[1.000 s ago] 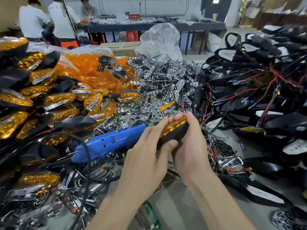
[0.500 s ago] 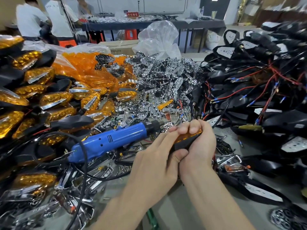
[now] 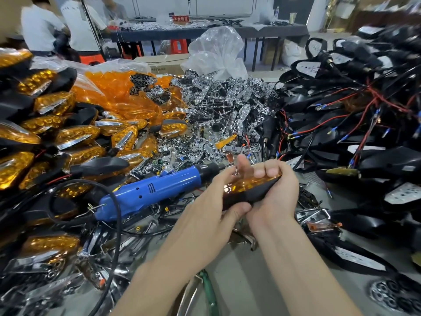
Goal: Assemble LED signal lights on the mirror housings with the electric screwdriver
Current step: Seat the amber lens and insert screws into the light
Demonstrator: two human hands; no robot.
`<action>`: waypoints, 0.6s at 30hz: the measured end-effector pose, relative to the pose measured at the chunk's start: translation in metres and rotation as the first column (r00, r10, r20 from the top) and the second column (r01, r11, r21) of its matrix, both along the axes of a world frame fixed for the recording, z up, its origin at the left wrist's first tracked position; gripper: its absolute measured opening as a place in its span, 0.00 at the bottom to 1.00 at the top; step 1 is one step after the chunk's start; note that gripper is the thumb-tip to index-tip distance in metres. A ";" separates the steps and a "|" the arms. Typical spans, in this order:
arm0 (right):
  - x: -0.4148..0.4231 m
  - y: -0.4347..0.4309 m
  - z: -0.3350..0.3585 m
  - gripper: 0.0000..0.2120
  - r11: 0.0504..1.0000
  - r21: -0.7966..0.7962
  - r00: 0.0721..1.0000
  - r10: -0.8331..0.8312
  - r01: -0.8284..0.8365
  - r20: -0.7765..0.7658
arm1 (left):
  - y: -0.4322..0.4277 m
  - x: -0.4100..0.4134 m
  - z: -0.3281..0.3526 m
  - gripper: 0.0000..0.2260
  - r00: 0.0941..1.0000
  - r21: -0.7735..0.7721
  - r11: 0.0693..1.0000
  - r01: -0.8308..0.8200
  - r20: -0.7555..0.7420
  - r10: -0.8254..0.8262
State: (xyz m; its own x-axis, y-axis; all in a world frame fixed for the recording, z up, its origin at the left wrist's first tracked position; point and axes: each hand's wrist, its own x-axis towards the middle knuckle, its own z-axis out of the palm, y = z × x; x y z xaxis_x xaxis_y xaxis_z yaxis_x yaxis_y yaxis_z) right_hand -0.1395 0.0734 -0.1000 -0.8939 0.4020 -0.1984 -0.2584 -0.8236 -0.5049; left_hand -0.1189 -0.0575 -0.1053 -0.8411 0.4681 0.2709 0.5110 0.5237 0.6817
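Head view: left hand (image 3: 202, 217) and right hand (image 3: 273, 197) both clasp a black plastic mirror housing (image 3: 255, 196) fronted by its amber lens (image 3: 248, 184), while the blue electric screwdriver (image 3: 155, 192) lies unheld alongside, so screwing probably remains, and many bare black housings (image 3: 364, 160) wait at right.

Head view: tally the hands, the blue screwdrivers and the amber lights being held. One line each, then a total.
hands: 2 (left hand, right hand)
blue screwdriver: 1
amber light, held in both hands: 1
total: 4
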 end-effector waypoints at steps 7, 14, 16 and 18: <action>0.004 0.001 0.011 0.24 0.990 -0.134 0.997 0.044 -0.053 -0.069 | 0.005 0.004 0.003 0.22 0.981 -0.032 0.999 -0.025 -0.191 0.019; 0.002 0.001 0.015 0.22 0.991 -0.129 0.995 0.018 -0.031 -0.099 | 0.011 0.008 0.006 0.21 0.966 0.044 0.997 -0.064 -0.249 0.073; 0.002 -0.001 0.012 0.25 0.990 -0.139 0.993 0.016 -0.032 -0.114 | 0.009 0.004 0.003 0.21 0.976 0.068 0.995 -0.077 -0.200 0.090; 0.005 -0.007 0.006 0.25 0.986 -0.156 0.989 0.039 -0.061 -0.140 | 0.007 0.002 0.001 0.21 0.984 0.115 0.985 -0.132 -0.105 0.144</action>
